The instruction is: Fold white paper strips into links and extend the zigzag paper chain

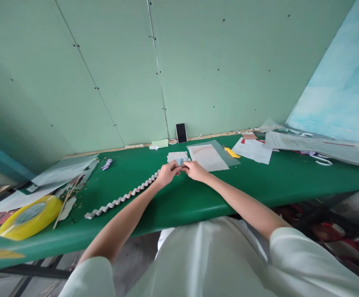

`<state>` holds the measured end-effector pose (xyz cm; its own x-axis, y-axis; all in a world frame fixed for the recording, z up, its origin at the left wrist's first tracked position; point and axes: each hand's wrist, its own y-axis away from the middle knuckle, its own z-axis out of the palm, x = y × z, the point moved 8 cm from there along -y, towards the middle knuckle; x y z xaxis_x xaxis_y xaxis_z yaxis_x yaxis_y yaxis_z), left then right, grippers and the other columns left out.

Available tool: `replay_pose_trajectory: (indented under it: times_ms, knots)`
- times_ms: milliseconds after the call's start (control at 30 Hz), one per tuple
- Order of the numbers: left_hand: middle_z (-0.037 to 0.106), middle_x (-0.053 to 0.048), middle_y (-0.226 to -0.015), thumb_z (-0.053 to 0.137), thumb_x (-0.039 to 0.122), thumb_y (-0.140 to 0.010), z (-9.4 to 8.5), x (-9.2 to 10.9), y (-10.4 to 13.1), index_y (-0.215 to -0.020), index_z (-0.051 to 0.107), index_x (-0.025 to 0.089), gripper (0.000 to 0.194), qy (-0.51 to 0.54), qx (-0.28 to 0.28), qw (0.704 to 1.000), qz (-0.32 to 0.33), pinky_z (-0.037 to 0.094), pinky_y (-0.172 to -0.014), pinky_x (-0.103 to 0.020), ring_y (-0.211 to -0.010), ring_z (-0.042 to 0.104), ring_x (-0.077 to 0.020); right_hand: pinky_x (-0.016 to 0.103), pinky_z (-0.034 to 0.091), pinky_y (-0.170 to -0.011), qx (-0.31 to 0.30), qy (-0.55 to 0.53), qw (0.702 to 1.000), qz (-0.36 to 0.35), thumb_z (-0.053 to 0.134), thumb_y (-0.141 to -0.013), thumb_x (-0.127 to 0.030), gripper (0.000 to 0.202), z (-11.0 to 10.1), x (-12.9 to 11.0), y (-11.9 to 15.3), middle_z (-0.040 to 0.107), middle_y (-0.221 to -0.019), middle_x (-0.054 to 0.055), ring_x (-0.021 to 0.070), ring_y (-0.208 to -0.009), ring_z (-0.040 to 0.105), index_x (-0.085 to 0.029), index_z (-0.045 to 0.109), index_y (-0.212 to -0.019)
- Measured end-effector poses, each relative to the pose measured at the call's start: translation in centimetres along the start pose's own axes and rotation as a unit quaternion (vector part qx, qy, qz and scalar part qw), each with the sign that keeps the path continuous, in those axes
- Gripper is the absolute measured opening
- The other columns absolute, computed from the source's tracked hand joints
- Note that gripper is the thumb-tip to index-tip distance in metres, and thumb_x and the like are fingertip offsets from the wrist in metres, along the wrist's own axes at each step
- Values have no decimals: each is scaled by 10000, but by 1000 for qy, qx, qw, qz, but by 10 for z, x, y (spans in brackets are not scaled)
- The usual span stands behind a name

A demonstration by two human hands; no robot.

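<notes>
Across the background, a pale green wall (213,74); below, a long green tabletop (260,181). At far right, a broad grey-white sheet (315,143), lying flat among loose scraps; at far left, a thick yellow tape roll (48,212), near the front edge. Slanting across the tabletop from the left, a zigzag folded strip (117,201), with the far end just beside the left hand; whether gripped there, impossible to tell. Beyond the right hand, a pale rectangular sheet (209,156). At center, the left hand (166,173) and the right hand (195,170), close together, with fingers drawn in to a tight pinch, apparently grasping a small bluish piece (183,161) from either side, in front of a small white paper stack (173,156); finer finger placement too small to make out. Against the wall, a dark-screened phone (181,133), propped nearly upright; to the right, a yellow cutter (232,152). For clean handling of a piece this small, best judged: a light, even pinch with the fingertip pads, edges squared before pressing, creases firmed without twisting, wrists steady low over the tabletop, and the left forearm clear of the strip to avoid dragging or flattening the folds.
</notes>
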<state>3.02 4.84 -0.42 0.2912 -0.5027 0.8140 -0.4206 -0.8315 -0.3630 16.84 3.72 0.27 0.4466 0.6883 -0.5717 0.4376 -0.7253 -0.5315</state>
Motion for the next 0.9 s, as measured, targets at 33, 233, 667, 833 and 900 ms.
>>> replay_pose_trajectory:
  times_ms: [33,233,667,833,900]
  knots:
    - [700,5,-699,639,531,-943,1,1,1,-832,567,215,343,-19,-3,1000,4,539,-660,-279,-646,674,-162,275,469,-687,-2,9,1000,0,610,-975,-73,177,0,1,0,742,-817,58,193,-755,686,-184,658,-845]
    - [723,1,-774,567,344,-1015,0,14,4,-964,645,206,166,-137,7,989,49,508,-711,-251,-710,679,-151,290,482,-710,-23,32,999,7,582,-976,-65,190,-2,4,1,738,-821,62,200,-776,688,-183,655,-846]
    - [754,-82,-1059,497,166,-1015,4,10,0,-1212,668,193,263,-284,-81,955,23,518,-893,-317,-997,696,-230,290,465,-648,-108,-4,993,41,717,-968,-293,260,2,16,1,701,-669,36,174,-617,640,-174,683,-739]
    - [624,-246,-1342,661,298,-955,-44,-6,5,-1343,604,84,448,-506,17,856,-103,470,-1023,-478,-1276,543,-421,290,424,-609,-59,-18,997,51,660,-1001,-430,413,-14,16,2,647,-629,15,148,-552,553,-189,617,-668]
    - [622,-284,-1315,655,398,-967,-59,-20,11,-1251,653,58,443,-539,4,822,-184,476,-1002,-498,-1287,529,-465,296,420,-608,-59,-13,998,35,637,-1013,-455,420,-16,13,3,647,-642,15,149,-551,539,-192,634,-685]
